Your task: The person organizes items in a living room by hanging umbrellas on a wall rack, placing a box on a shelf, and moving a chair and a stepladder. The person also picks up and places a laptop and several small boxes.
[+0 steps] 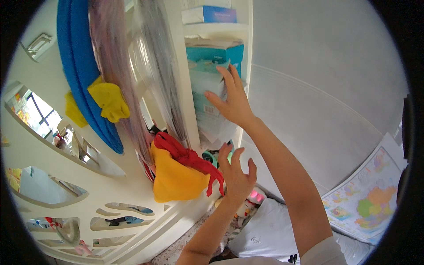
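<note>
On a white shelf, my right hand [233, 96] reaches to a teal cardboard box [235, 54] and a translucent plastic bag [207, 82] in front of it; its thumb and fingers are spread, and whether they touch the bag I cannot tell. Lower down, my left hand [236, 170] has its fingers apart and curled, with nothing in it. Left of that hand hang a red cloth [188, 157] and an orange-yellow cloth [177, 179]. A small green round item [210, 158] lies at the shelf's bottom, partly hidden.
A white cut-out panel [132, 179] stands left, with a blue cloth [78, 76], yellow cloth [111, 101] and plastic-covered hanging items [159, 59]. A blue and white box [218, 15] sits on the upper shelf. A grey wall, white pillow [265, 228] and map [367, 202] are right.
</note>
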